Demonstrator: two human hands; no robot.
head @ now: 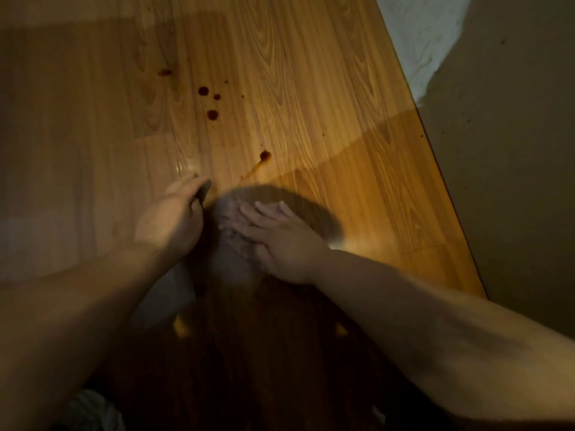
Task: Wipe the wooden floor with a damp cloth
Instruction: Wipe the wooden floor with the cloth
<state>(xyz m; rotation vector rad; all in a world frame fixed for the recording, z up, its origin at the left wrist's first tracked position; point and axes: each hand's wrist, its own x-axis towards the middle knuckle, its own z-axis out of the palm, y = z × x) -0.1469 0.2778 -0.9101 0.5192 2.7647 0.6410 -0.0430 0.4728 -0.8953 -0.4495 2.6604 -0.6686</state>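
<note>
Cloth pinned down, spots dead ahead

The grey cloth (231, 259) sits bunched on the wooden floor (311, 88) right under the right hand (280, 241), which has its fingers straight and together, pressing flat. The left hand (174, 216) just beside it looks to be pinching the cloth's edge. The dark red spots (212, 114) trail away beyond the fingertips, nearest to the right hand, so I'd guess a forward push comes next. No writing anywhere.

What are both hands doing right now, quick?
Left hand: closed, pinching an edge of the crumpled grey cloth.
Right hand: open, pressing flat on that cloth.
</note>
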